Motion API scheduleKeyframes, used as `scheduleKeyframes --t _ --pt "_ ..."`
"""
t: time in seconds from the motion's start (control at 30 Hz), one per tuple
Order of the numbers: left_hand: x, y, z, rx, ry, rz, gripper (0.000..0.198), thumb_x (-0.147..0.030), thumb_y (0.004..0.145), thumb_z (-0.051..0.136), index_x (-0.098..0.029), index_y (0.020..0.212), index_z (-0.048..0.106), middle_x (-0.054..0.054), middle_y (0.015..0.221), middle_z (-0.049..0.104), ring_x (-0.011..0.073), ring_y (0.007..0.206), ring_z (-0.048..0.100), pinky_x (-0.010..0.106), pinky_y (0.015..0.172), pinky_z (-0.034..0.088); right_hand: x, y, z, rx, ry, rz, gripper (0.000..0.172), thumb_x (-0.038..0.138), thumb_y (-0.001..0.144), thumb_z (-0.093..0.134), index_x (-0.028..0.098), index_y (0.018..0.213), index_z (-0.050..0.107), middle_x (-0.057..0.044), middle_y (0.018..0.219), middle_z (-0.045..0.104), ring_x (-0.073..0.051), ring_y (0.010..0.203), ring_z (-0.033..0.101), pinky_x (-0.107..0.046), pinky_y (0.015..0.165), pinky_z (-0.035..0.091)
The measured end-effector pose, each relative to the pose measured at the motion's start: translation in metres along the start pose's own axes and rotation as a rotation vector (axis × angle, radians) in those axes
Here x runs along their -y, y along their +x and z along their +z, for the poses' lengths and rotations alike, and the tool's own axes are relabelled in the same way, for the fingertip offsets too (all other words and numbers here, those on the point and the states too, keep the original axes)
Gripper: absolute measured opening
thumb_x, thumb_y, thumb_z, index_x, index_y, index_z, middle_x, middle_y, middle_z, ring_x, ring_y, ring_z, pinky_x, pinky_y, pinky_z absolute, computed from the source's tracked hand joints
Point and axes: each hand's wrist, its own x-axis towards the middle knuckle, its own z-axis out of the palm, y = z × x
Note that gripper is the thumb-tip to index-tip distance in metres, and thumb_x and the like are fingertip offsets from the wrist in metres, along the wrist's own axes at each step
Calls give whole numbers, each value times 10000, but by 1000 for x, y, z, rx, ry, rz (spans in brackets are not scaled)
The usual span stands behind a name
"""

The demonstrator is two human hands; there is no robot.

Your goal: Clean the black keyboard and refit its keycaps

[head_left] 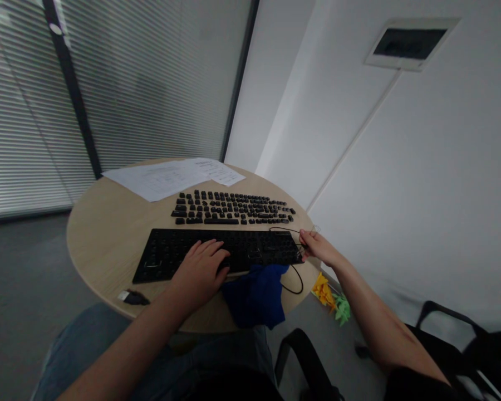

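A black keyboard (242, 245) with its keycaps off lies across the table. My left hand (202, 262) rests on it with fingers spread, palm down, around its middle. At the keyboard's right end, my right hand (311, 246) is closed, its fingertips pinching a thin black cable (284, 229). Fine wire-like lines show by those fingers, too small to make out. A blue cloth (256, 295) hangs over the table's front edge, touching the keyboard's lower side. Just beyond the keyboard, loose black keycaps (221, 221) are laid out in rows.
Printed paper sheets (162, 178) lie at the back of the round wooden table (96, 239). A USB plug (132, 297) sits near its front left edge. Orange paper (323, 291) and green paper (341, 309) pieces are down at the right. Black chairs (307, 362) stand close by.
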Motion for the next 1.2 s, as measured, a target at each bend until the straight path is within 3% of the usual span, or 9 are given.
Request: scheduleKeyframes --t 0.17,0.4,0.73,0.93,1.2 --pt "-2 0 -1 39 6 -23 287 -256 875 604 -212 1135 714 151 1374 661 346 1330 569 603 1168 367 -2 -1 2 62 15 31 633 832 820 490 242 610 404 42 399 462 -131 374 499 -244 394 382" --pt "-5 1 -5 83 39 -48 296 -269 889 597 -221 1158 712 134 1399 648 328 1356 549 578 1193 347 -1 -1 -15 -115 198 -51 601 788 847 534 246 620 407 110 417 268 -81 359 258 -302 488 518" --pt "-5 1 -6 93 38 -47 306 -270 893 587 -211 1166 713 142 1407 643 331 1352 553 578 1194 344 -8 4 -11 -103 79 19 568 757 871 507 237 651 445 96 410 293 -107 391 372 -267 488 467" --pt "-6 2 -7 102 50 -47 314 -265 890 601 -203 1177 715 146 1411 638 334 1363 541 575 1196 342 -2 11 -10 -72 11 66 560 730 866 514 238 617 417 89 405 277 -106 374 371 -240 422 369" --pt "-8 3 -9 110 44 -62 304 -261 892 603 -207 1167 721 142 1402 645 338 1359 545 586 1195 340 -3 8 -9 -50 -17 72 598 790 820 513 239 613 403 97 440 266 -90 397 306 -248 447 397"
